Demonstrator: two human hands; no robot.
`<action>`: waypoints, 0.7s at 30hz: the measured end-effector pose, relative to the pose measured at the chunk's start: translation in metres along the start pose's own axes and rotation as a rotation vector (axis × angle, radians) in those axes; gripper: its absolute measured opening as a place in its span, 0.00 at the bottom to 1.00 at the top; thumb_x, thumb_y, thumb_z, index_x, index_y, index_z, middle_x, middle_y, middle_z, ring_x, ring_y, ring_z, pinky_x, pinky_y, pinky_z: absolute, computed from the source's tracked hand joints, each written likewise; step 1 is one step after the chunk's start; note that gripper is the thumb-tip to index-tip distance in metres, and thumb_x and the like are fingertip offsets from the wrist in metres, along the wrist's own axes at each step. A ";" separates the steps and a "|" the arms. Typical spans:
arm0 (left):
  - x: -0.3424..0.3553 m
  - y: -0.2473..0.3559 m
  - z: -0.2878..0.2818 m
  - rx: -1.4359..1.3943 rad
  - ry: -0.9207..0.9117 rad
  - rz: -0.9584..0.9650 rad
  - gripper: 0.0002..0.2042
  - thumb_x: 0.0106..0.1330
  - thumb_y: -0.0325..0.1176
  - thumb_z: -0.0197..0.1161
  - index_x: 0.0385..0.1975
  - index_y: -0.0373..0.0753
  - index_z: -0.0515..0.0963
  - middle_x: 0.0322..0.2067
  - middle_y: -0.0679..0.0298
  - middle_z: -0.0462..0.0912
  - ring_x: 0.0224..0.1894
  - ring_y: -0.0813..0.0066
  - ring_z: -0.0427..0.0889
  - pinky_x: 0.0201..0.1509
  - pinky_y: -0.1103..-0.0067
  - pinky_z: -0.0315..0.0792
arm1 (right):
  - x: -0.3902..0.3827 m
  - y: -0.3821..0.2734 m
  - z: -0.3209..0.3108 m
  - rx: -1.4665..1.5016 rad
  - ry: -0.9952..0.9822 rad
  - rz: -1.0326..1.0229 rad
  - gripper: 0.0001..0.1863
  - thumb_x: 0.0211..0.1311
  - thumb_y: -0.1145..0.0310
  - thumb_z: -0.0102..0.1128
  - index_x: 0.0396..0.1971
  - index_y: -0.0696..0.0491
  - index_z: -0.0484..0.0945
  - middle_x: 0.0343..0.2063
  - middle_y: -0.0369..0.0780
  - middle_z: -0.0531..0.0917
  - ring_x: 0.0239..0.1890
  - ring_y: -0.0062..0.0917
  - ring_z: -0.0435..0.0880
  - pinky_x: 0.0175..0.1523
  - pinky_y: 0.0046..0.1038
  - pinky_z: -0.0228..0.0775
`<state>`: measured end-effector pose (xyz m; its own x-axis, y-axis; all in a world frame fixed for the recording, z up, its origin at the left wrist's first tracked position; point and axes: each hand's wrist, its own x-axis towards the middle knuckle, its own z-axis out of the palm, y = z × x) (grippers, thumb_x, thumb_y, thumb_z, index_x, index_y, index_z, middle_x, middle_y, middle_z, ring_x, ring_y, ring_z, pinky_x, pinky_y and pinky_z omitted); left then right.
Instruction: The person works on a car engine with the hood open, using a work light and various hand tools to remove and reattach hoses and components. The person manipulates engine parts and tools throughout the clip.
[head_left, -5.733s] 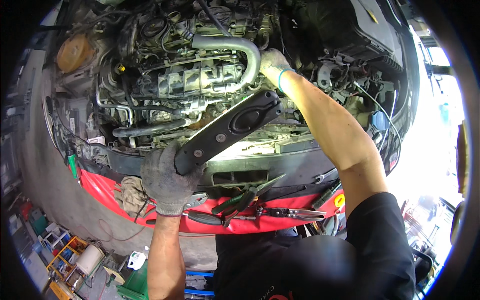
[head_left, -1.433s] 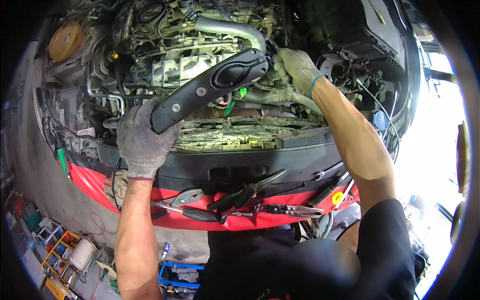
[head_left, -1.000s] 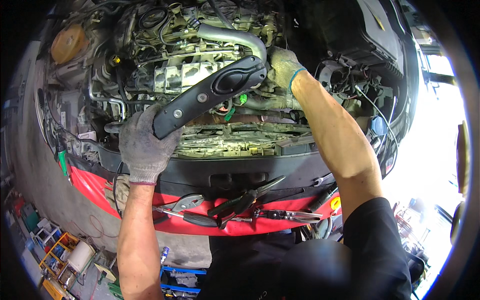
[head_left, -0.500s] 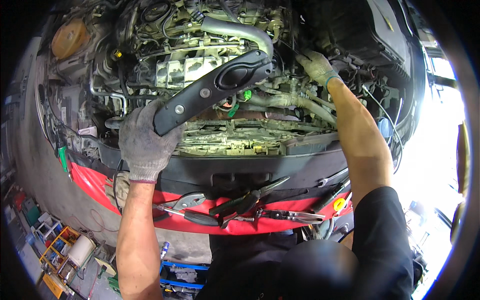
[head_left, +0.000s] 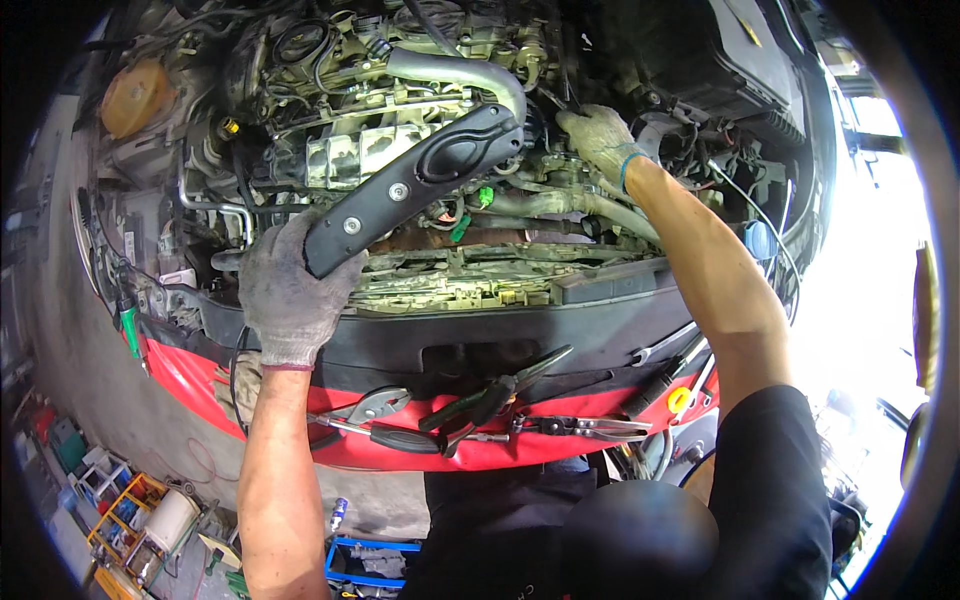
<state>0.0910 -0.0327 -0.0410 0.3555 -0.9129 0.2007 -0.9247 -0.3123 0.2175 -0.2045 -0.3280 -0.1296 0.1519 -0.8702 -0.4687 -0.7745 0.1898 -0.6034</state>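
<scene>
My left hand [head_left: 296, 290], in a grey work glove, grips the near end of a long flat black work light [head_left: 400, 190]. Two round metal fittings and an oval recess mark the light's upper side. It slants up to the right over the engine [head_left: 365, 152], which is brightly lit beneath it. Deeper in the engine bay, to the right, my gloved right hand [head_left: 600, 140] has its fingers bent together beside a thin dark rod and hoses. What its fingertips hold is hidden. A silver-grey hose [head_left: 450, 68] curves past the light's far end.
Across the front edge lies a red-and-black cover [head_left: 400, 455] bearing pliers [head_left: 380, 405], a ratchet [head_left: 400, 438], locking pliers [head_left: 590, 428] and a wrench [head_left: 660, 345]. An orange reservoir [head_left: 135, 98] sits at the far left, a black box [head_left: 720, 60] at the far right.
The view has shifted slightly, so the engine and work light appear further left. My right hand has moved a little left among the hoses. My left hand keeps its grip on the light.
</scene>
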 end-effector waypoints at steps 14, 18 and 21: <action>0.003 0.006 -0.010 0.000 -0.144 -0.090 0.34 0.48 0.52 0.79 0.53 0.40 0.80 0.48 0.55 0.83 0.52 0.53 0.81 0.59 0.61 0.73 | 0.060 0.039 -0.015 -0.486 0.140 -0.327 0.32 0.65 0.44 0.58 0.53 0.58 0.82 0.55 0.54 0.82 0.59 0.50 0.78 0.65 0.41 0.69; 0.004 0.001 -0.001 -0.005 -0.006 0.004 0.31 0.45 0.51 0.79 0.50 0.46 0.82 0.40 0.58 0.84 0.45 0.54 0.83 0.52 0.61 0.75 | 0.080 0.065 -0.010 -0.526 0.160 -0.304 0.33 0.68 0.43 0.54 0.59 0.57 0.78 0.55 0.55 0.81 0.60 0.50 0.77 0.65 0.43 0.68; 0.000 -0.004 -0.001 -0.005 0.014 -0.007 0.30 0.45 0.51 0.79 0.49 0.46 0.83 0.40 0.58 0.84 0.44 0.54 0.83 0.51 0.61 0.75 | 0.042 0.033 -0.009 -0.597 0.082 -0.266 0.29 0.72 0.46 0.51 0.58 0.56 0.78 0.56 0.54 0.81 0.61 0.49 0.77 0.66 0.44 0.68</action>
<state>0.0947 -0.0308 -0.0406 0.3637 -0.9069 0.2126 -0.9216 -0.3171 0.2239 -0.2294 -0.3619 -0.1635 0.3560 -0.8889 -0.2884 -0.9282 -0.3006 -0.2193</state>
